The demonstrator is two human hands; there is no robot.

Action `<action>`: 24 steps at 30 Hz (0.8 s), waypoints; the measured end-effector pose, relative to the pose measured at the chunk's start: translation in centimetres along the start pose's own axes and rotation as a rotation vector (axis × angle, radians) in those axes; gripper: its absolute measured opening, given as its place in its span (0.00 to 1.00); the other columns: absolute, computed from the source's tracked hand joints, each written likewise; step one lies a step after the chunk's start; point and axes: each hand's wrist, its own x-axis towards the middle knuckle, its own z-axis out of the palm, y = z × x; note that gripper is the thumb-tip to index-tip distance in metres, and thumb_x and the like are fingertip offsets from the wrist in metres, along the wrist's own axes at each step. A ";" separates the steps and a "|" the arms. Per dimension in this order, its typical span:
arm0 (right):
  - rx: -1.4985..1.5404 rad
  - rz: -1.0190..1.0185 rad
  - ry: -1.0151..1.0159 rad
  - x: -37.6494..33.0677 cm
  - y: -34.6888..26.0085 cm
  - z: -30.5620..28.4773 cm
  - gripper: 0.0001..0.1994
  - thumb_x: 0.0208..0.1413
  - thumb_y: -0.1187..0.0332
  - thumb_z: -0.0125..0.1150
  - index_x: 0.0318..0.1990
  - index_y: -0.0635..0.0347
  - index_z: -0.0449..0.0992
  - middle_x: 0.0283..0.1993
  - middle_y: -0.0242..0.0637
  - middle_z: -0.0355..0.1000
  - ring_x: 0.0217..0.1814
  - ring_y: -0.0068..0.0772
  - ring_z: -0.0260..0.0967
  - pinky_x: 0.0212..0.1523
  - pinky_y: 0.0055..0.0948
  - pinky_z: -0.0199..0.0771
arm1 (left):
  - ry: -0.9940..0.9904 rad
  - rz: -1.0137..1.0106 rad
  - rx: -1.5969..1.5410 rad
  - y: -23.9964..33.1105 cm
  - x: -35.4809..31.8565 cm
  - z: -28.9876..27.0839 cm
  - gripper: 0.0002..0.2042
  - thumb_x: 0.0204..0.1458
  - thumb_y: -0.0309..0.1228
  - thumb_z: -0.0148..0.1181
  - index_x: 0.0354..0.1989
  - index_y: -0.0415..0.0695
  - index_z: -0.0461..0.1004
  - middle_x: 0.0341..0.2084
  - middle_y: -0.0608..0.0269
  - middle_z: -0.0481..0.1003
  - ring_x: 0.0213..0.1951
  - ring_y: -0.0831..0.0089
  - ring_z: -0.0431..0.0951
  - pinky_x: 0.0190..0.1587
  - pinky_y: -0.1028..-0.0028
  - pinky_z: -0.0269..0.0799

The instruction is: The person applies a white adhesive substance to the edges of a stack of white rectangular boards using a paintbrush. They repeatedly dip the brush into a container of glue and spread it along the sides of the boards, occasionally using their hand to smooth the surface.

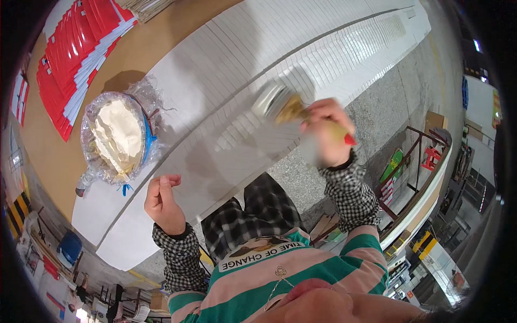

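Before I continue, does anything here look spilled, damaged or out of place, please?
No spill or damage stands out. Only the clear plastic looks untidy, bunching raggedly around the cream-coloured mass on the left. The brush in the right hand is blurred, so I cannot judge its condition.

Brown tabletop (153, 48) across the left; speckled grey floor (377, 116) to the right, beneath a dark metal frame (425, 135). Pale wall (479, 97) farther right, small bright light (477, 46) at the far right. Near left, yellow-and-black stripes (17, 213) and another bright light (82, 313); near right, similar striping (424, 243) amid blurred clutter (401, 274).
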 end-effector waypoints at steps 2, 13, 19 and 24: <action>0.057 0.149 0.238 2.0 -1.0 -0.4 0.04 0.50 0.79 0.56 0.34 0.67 0.70 0.32 0.42 0.70 0.34 0.29 0.71 0.34 0.28 0.73 | 0.011 -0.015 0.009 0.0 -0.2 -0.3 0.12 0.61 0.25 0.47 0.28 0.32 0.72 0.28 0.55 0.76 0.31 0.72 0.75 0.38 0.75 0.72; -0.040 0.134 0.211 1.1 -1.1 4.2 0.01 0.54 0.79 0.52 0.33 0.65 0.69 0.35 0.41 0.69 0.31 0.26 0.70 0.33 0.24 0.71 | -0.001 -0.040 -0.022 -1.5 1.4 -3.2 0.12 0.62 0.25 0.47 0.29 0.31 0.73 0.28 0.56 0.76 0.32 0.72 0.75 0.38 0.75 0.72; 0.001 0.057 -0.148 -3.0 -1.6 8.1 0.03 0.58 0.77 0.50 0.35 0.68 0.68 0.42 0.45 0.67 0.30 0.29 0.71 0.31 0.27 0.74 | -0.036 -0.027 -0.050 -1.9 1.9 -4.1 0.11 0.61 0.25 0.47 0.30 0.31 0.73 0.28 0.56 0.75 0.31 0.73 0.75 0.38 0.75 0.72; 0.026 0.006 -0.082 -2.6 -0.9 8.4 0.11 0.48 0.81 0.58 0.41 0.67 0.70 0.39 0.43 0.70 0.31 0.29 0.71 0.34 0.24 0.73 | -0.039 -0.035 -0.039 -1.9 2.2 -5.1 0.11 0.61 0.25 0.48 0.30 0.31 0.73 0.29 0.56 0.75 0.32 0.72 0.75 0.38 0.75 0.72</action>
